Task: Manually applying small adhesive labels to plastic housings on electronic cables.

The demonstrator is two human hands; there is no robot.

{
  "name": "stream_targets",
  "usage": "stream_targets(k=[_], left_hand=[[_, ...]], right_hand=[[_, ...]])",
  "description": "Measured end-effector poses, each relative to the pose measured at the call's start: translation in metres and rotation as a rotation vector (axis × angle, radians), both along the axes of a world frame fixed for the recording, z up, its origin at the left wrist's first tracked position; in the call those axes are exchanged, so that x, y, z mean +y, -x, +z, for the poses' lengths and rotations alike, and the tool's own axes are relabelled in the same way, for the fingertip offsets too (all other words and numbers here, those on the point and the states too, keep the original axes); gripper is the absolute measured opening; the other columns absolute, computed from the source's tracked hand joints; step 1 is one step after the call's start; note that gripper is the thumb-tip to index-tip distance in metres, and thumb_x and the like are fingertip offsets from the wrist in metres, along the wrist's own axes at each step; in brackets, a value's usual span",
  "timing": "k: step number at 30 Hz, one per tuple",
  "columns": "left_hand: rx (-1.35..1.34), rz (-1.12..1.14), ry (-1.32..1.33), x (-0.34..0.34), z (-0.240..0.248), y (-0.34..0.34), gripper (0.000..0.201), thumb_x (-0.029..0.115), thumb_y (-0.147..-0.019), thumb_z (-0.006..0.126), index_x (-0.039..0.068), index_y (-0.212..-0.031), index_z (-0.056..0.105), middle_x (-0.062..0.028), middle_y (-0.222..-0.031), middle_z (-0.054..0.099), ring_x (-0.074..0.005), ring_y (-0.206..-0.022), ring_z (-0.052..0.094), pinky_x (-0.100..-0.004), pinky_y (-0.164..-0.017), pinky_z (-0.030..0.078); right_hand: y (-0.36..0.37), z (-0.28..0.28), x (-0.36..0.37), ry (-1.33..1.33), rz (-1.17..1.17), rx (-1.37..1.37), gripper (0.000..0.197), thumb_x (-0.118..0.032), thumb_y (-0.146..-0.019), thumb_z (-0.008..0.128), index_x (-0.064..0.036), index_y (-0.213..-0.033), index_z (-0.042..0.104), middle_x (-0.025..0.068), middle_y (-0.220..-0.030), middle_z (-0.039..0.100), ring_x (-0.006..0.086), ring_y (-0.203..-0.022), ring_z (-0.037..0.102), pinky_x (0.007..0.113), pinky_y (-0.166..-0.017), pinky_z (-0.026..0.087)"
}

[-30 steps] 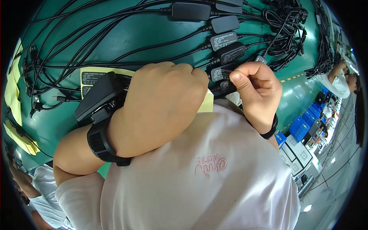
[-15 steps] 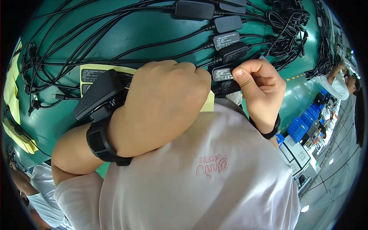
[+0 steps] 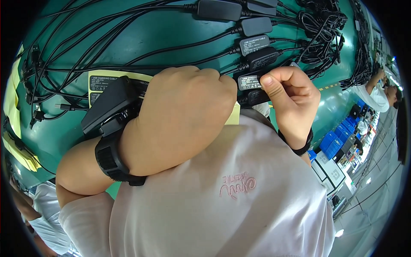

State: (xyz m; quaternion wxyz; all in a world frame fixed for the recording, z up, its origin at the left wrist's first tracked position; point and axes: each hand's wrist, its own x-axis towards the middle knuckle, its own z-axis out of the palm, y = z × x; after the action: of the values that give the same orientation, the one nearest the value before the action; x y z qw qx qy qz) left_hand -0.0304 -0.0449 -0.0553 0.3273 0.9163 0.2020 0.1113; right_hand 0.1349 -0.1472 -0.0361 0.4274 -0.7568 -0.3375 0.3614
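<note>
My right hand (image 3: 295,96) pinches a small black printed label (image 3: 248,82) by its right end, between thumb and bent fingers. Just below the label lies a black cable box (image 3: 258,97); whether the label touches it, I cannot tell. My left hand (image 3: 188,103) is curled with knuckles up, over a yellow backing sheet (image 3: 93,88) of black labels; its fingertips and anything in them are hidden. Beyond the hands, black cables with flat boxes lie in a column, among them a labelled box (image 3: 254,45) and a plain-faced box (image 3: 257,26).
A tangle of black cable (image 3: 323,30) fills the far right of the green table (image 3: 162,40). USB plugs (image 3: 38,113) and more yellow sheets (image 3: 21,152) lie at the left. A black device (image 3: 111,105) is strapped to my left wrist. Other people (image 3: 376,92) and blue crates (image 3: 332,143) stand beyond.
Both hands keep nearly the same place and grip. The view has shifted very slightly; the label stays in my right hand's pinch.
</note>
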Motion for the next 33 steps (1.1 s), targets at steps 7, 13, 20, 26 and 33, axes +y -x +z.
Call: stream_targets(k=[7,13,20,26,33], left_hand=[[-0.002,-0.001,0.003,-0.0001,-0.0005,-0.0003,0.025,0.017,-0.08,0.068,0.007,-0.064,0.051,-0.0074,-0.059,0.05,-0.0266,-0.056,0.053,-0.0365,-0.053,0.043],[0.005,0.003,-0.01,-0.0008,-0.0007,0.0004,0.025,0.018,-0.08,0.067,0.007,-0.064,0.051,-0.0071,-0.059,0.051,-0.0263,-0.056,0.053,-0.036,-0.053,0.043],[0.021,-0.008,-0.012,-0.0003,0.0002,0.0002,0.025,0.018,-0.081,0.067,0.008,-0.064,0.052,-0.0068,-0.059,0.051,-0.0262,-0.056,0.054,-0.0359,-0.054,0.044],[0.024,-0.002,-0.014,-0.0002,0.0004,-0.0003,0.025,0.018,-0.08,0.067,0.007,-0.064,0.052,-0.0071,-0.059,0.051,-0.0265,-0.056,0.054,-0.0361,-0.053,0.044],[0.011,-0.002,0.001,-0.0003,-0.0005,-0.001,0.025,0.018,-0.081,0.067,0.007,-0.065,0.052,-0.0073,-0.059,0.052,-0.0267,-0.056,0.054,-0.0361,-0.053,0.044]], right_hand=[[0.0007,-0.0008,-0.0009,-0.001,0.001,-0.017,0.006,0.001,-0.083,0.069,0.0009,-0.08,0.063,-0.0037,-0.067,0.057,0.0015,-0.06,0.046,0.017,-0.053,0.037],[0.0008,-0.0017,-0.001,-0.016,0.015,-0.033,0.006,0.001,-0.083,0.069,0.0012,-0.081,0.064,-0.0028,-0.068,0.058,0.0016,-0.061,0.048,0.016,-0.055,0.039],[0.0015,-0.0004,-0.0006,0.01,0.015,-0.045,0.005,0.001,-0.082,0.07,0.0009,-0.082,0.065,-0.0025,-0.069,0.059,0.0015,-0.061,0.048,0.016,-0.055,0.039],[0.001,-0.0019,-0.0012,-0.008,0.015,-0.082,0.006,0.001,-0.081,0.071,0.0008,-0.081,0.065,-0.0014,-0.069,0.06,0.0022,-0.061,0.05,0.017,-0.055,0.041],[0.0027,-0.0064,-0.0025,-0.003,0.037,-0.279,0.012,-0.004,-0.077,0.076,-0.0006,-0.077,0.064,0.0021,-0.065,0.061,0.0062,-0.055,0.054,0.02,-0.05,0.043]])
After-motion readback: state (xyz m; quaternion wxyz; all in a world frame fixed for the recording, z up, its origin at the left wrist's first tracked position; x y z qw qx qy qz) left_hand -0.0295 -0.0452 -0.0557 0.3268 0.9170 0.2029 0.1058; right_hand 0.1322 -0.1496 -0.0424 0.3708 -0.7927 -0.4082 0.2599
